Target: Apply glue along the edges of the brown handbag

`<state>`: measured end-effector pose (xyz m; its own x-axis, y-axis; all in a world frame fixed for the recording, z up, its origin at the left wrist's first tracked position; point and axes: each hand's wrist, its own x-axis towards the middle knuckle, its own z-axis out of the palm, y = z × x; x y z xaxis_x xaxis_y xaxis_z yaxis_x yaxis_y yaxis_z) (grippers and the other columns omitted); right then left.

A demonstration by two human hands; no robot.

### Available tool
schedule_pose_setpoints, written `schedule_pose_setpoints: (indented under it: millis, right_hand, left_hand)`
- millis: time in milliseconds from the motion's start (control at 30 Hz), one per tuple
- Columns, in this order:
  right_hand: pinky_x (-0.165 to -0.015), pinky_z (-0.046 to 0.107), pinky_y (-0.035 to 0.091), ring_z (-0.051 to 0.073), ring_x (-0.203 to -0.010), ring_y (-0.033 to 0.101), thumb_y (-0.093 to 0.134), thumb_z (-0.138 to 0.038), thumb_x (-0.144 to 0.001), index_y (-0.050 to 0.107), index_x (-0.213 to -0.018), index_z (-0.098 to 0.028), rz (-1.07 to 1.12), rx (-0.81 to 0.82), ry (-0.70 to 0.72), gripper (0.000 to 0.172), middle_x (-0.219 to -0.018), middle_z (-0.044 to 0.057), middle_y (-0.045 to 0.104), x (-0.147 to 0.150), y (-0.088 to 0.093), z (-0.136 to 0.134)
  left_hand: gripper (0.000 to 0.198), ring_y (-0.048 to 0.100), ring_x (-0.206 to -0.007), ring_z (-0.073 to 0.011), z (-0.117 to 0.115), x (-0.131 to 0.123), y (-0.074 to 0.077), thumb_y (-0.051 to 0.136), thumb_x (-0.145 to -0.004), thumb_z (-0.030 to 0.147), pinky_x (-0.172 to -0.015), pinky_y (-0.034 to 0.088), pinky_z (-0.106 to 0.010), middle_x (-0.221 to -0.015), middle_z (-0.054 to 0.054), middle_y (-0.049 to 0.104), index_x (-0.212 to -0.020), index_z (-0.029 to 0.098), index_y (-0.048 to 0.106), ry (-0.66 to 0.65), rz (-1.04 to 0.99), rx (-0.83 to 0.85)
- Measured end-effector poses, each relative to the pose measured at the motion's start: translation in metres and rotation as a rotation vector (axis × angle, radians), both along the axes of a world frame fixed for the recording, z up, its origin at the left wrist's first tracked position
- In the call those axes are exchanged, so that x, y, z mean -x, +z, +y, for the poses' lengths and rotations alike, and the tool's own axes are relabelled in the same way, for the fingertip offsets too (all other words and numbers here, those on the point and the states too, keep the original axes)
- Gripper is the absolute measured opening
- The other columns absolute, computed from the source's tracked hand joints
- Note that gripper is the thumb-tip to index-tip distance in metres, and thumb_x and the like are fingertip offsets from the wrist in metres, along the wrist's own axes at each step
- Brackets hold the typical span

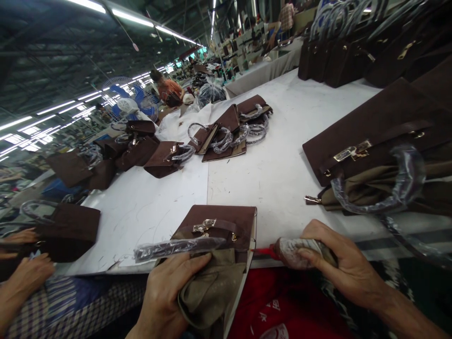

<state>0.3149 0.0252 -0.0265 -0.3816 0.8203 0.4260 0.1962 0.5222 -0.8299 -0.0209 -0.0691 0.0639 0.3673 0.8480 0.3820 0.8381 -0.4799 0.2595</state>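
A dark brown handbag point(219, 216) with a gold clasp lies at the table's near edge, its olive lining point(212, 287) folded out toward me. My left hand point(169, 287) is closed on the handbag, thumb over the lining, just below a plastic-wrapped handle point(176, 248). In my right hand point(335, 259) is a stained, whitish squeeze bottle point(298, 253), held on its side. Its red nozzle point(266, 251) points left at the bag's pale side edge; whether the tip touches it I cannot tell.
Larger brown bags point(374, 127) rest on the right of the white table point(243, 183). Flat bag pieces point(226, 127) with wrapped handles lie farther back. At left, a co-worker's hands point(31, 273) are at another bag point(70, 230). A blue fan point(129, 101) stands behind.
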Motion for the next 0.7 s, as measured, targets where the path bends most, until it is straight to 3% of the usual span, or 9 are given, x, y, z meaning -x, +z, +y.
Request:
schedule_pose_setpoints:
  millis: [167, 267, 367, 700]
  right_hand:
    - [-0.061, 0.027, 0.047, 0.016, -0.067, 0.057, 0.059, -0.031, -0.100, 0.062, -0.087, -0.023, -0.025, 0.032, -0.047, 0.015, -0.076, 0.001, 0.058, 0.002, -0.004, 0.001]
    - [-0.060, 0.026, 0.047, 0.015, -0.066, 0.057, 0.057, -0.030, -0.101, 0.061, -0.087, -0.024, -0.032, 0.094, -0.005, 0.016, -0.075, 0.000, 0.058, 0.001, -0.010, 0.001]
    - [-0.060, 0.026, 0.047, 0.016, -0.067, 0.057, 0.058, -0.032, -0.100, 0.061, -0.089, -0.024, -0.035, 0.092, -0.060, 0.014, -0.076, 0.000, 0.059, 0.000, -0.012, 0.001]
    - [-0.057, 0.025, 0.047, 0.015, -0.063, 0.057, 0.060, -0.029, -0.098, 0.061, -0.085, -0.025, 0.013, 0.114, -0.046, 0.014, -0.073, -0.001, 0.059, 0.004, 0.003, -0.008]
  left_hand:
    - [0.028, 0.072, -0.098, -0.0203, 0.002, 0.000, 0.000, 0.062, -0.098, 0.027, -0.079, 0.058, -0.029, -0.108, -0.010, 0.074, -0.124, 0.019, 0.066, -0.005, -0.013, 0.008]
    - [0.028, 0.073, -0.093, -0.0206, 0.003, -0.001, 0.000, 0.062, -0.096, 0.024, -0.075, 0.058, -0.029, -0.102, -0.009, 0.074, -0.124, 0.019, 0.066, -0.002, -0.044, 0.019]
    - [0.027, 0.072, -0.087, -0.0199, 0.004, -0.002, 0.001, 0.061, -0.095, 0.022, -0.071, 0.058, -0.028, -0.095, -0.008, 0.074, -0.121, 0.020, 0.068, 0.006, -0.063, 0.018]
    - [0.025, 0.072, -0.093, -0.0214, 0.003, -0.002, -0.001, 0.062, -0.097, 0.024, -0.075, 0.058, -0.030, -0.103, -0.010, 0.075, -0.121, 0.018, 0.068, 0.015, -0.052, 0.007]
